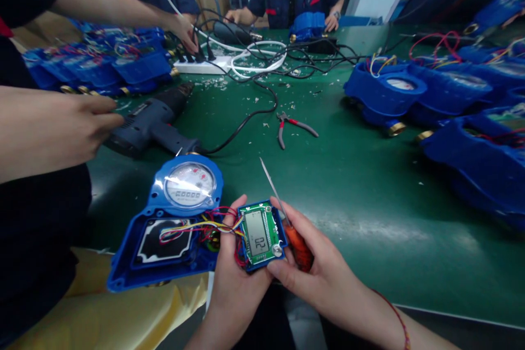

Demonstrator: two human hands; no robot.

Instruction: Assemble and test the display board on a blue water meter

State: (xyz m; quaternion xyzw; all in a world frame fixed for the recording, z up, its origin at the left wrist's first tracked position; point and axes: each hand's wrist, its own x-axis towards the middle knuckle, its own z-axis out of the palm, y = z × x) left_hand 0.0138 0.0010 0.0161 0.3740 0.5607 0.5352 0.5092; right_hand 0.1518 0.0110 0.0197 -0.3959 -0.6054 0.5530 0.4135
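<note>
Nearest us, our left hand (235, 279) cups the small green circuit board with grey display (260, 235), fingers curled beneath and thumb on its left edge. Our right hand (320, 268) pinches the board's right side and clamps the orange-handled screwdriver (298, 249) in its palm, blade up.

The board sits just right of the open blue plastic meter housing (164, 240), joined to it by coloured wires (205, 225). We judge the job midway, with the cover off and the board unseated.

Beyond lie red-handled pliers (293, 126) and a dark power drill (151, 123) on the green table (348, 175).

Green table (348, 186), littered with white scraps (217, 83), bearing a dark electric drill (151, 123), red-handled pliers (293, 127), a white power strip (205, 65) with black cables (254, 112), blue meters (385, 93) heaped at both sides, and an open meter (180, 219) overhanging the near edge.
</note>
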